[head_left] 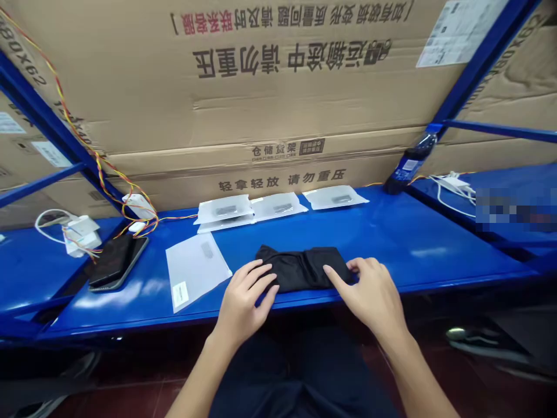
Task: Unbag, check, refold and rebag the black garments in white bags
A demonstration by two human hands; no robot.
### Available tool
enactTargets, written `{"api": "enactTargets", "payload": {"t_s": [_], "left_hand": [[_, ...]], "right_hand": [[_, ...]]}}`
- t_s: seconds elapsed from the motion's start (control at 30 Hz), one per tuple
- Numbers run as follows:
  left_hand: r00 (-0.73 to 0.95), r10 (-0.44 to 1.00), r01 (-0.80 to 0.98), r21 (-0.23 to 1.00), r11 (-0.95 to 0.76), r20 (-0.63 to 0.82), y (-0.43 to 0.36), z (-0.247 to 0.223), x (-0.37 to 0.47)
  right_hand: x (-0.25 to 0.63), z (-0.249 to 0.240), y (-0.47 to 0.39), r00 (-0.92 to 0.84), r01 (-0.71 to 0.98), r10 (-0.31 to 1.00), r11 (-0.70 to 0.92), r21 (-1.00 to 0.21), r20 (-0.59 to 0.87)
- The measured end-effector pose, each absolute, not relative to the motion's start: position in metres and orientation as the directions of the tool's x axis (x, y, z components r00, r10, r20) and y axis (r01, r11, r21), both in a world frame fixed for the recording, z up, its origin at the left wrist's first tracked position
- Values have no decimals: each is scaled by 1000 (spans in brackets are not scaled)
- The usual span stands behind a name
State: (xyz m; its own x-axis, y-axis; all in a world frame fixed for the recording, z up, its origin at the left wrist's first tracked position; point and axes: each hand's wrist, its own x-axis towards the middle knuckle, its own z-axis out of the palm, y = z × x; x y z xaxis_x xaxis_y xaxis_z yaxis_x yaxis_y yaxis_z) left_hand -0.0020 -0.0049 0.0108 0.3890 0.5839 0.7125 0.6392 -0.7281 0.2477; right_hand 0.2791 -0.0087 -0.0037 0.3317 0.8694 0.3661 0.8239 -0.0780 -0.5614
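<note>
A folded piece of black cloth (304, 270) lies flat near the front edge of the blue shelf. At its left end rests my left hand (249, 293), the fingers spread and their tips touching the fabric. My right hand (373, 290) is at the other end, thumb laid on top of the cloth and the other fingers loosely bent by its right edge. Thumb and forefinger are apart there. Just left of my left hand lies a flat frosted plastic bag (195, 270) with a white label at its lower corner.
Along the back lie several packed frosted bags (278, 206). A dark drink bottle (409, 162) leans at the back right. Phones (115, 261), white adapters (82, 235) and yellow-red wires (102, 165) are at left. A large cardboard box (261, 110) stands behind; blue posts (478, 64) frame the shelf.
</note>
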Motion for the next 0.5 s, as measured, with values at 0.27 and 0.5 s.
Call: {"api": "enactTargets", "payload": {"t_s": [0.27, 0.5], "left_hand": [[249, 698, 576, 476, -664, 672, -8, 12, -6], [300, 706, 609, 441, -659, 641, -5, 6, -4]], "right_hand": [[274, 22, 4, 573, 597, 716, -33, -801, 398], [195, 20, -10, 66, 820, 648, 398, -412, 759]]}}
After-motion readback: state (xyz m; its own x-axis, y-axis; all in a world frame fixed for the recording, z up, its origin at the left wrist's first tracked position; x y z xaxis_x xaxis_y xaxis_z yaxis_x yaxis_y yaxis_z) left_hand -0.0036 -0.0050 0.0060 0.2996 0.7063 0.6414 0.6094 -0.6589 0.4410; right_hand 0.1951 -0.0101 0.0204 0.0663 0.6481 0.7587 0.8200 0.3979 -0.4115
